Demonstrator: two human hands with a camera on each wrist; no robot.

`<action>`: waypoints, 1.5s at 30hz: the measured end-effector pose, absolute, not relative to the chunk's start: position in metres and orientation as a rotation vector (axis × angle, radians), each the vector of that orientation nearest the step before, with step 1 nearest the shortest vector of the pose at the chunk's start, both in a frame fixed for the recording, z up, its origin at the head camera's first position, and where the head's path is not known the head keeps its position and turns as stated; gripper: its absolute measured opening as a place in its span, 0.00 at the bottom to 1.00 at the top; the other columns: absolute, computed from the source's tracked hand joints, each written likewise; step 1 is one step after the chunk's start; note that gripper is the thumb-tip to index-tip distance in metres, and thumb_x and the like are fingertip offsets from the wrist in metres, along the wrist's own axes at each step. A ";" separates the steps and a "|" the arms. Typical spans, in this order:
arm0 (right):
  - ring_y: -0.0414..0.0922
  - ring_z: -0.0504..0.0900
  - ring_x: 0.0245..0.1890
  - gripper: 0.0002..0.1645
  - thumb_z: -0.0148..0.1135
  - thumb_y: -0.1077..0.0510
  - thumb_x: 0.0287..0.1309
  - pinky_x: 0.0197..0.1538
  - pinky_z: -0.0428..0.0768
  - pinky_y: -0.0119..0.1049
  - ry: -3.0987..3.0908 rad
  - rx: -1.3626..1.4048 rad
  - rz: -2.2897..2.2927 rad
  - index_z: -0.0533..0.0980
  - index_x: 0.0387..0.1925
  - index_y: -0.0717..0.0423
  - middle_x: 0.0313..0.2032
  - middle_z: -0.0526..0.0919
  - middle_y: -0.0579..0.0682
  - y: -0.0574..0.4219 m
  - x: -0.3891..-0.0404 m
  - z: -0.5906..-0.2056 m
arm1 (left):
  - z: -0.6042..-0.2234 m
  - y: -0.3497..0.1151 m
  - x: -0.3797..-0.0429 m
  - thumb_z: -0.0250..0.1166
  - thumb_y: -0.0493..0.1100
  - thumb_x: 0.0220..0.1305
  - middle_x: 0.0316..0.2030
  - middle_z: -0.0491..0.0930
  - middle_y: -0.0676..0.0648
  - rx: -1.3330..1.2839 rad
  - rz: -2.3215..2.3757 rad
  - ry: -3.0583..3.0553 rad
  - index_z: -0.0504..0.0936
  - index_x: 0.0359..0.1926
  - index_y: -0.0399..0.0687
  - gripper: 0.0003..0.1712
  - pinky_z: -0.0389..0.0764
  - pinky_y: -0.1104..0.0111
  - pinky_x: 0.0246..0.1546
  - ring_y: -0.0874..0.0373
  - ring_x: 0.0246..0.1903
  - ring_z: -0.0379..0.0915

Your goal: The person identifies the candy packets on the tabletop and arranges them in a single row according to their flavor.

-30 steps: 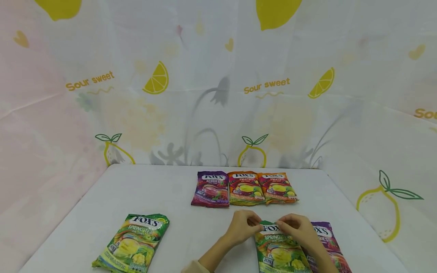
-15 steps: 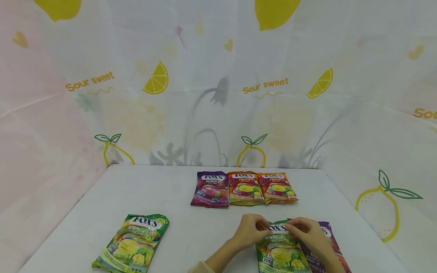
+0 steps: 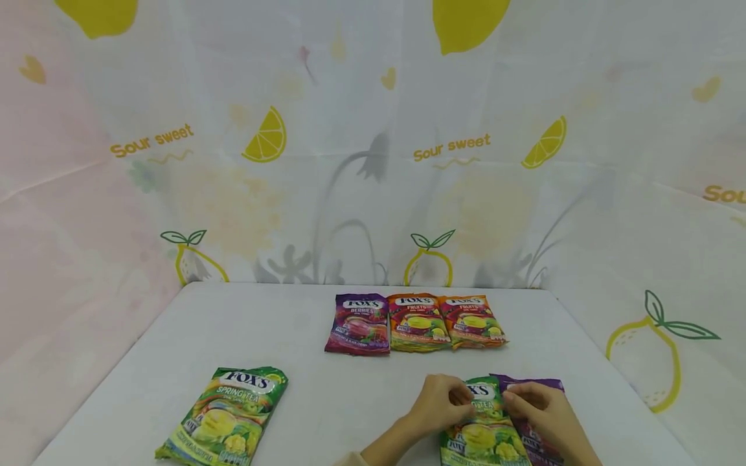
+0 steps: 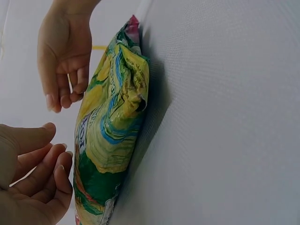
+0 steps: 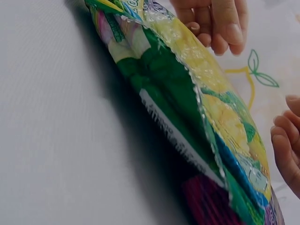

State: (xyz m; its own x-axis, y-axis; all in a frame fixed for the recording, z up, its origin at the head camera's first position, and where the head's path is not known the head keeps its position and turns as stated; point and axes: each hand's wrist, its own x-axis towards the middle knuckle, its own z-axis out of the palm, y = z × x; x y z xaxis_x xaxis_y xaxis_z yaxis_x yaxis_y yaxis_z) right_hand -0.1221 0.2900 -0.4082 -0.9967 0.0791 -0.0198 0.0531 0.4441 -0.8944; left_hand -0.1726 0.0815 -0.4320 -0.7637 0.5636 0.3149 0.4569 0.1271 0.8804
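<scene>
white tabletop (image 3: 338, 396), toward its near right corner: left hand (image 3: 438, 406) and right hand (image 3: 550, 414), gripping nothing, flank a green bag (image 3: 484, 439) best nudged lightly.

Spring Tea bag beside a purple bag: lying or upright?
Lying, front up: in head view the Spring Tea bag shows its printed face; left wrist view shows it along white tabletop.

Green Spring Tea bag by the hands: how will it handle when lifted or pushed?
Probably floppy: the green bag looks crumpled in the left wrist view. Likely somewhat slippery, as its surface looks glossy. Unlikely to roll, since it lies flat, though pushing might nudge the adjoining purple bag.
</scene>
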 end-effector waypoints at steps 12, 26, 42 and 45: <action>0.40 0.83 0.29 0.16 0.60 0.57 0.60 0.35 0.82 0.33 -2.620 -0.240 1.547 0.78 0.39 0.70 0.33 0.84 0.56 0.304 -0.109 -0.413 | -0.432 0.098 -0.165 0.68 0.34 0.55 0.25 0.83 0.47 1.122 1.657 2.288 0.84 0.34 0.33 0.07 0.74 0.82 0.25 0.75 0.22 0.72; 0.39 0.83 0.31 0.25 0.62 0.50 0.59 0.35 0.79 0.28 -2.725 -0.483 1.444 0.78 0.43 0.71 0.35 0.85 0.57 0.332 -0.096 -0.417 | -0.427 0.111 -0.155 0.67 0.36 0.57 0.26 0.83 0.46 1.205 1.542 2.283 0.83 0.34 0.33 0.07 0.73 0.84 0.25 0.77 0.22 0.70; 0.43 0.82 0.28 0.28 0.64 0.47 0.56 0.33 0.81 0.33 -2.728 -0.614 1.473 0.78 0.41 0.72 0.31 0.85 0.55 0.358 -0.089 -0.431 | -0.425 0.130 -0.148 0.66 0.35 0.57 0.25 0.84 0.49 1.249 1.437 2.270 0.84 0.34 0.34 0.05 0.72 0.86 0.25 0.80 0.21 0.68; 0.45 0.82 0.30 0.32 0.65 0.42 0.54 0.34 0.81 0.35 -2.759 -0.651 1.466 0.78 0.40 0.70 0.32 0.85 0.55 0.363 -0.090 -0.434 | -0.426 0.134 -0.146 0.65 0.33 0.57 0.26 0.84 0.48 1.257 1.421 2.255 0.83 0.34 0.33 0.05 0.72 0.86 0.25 0.80 0.21 0.69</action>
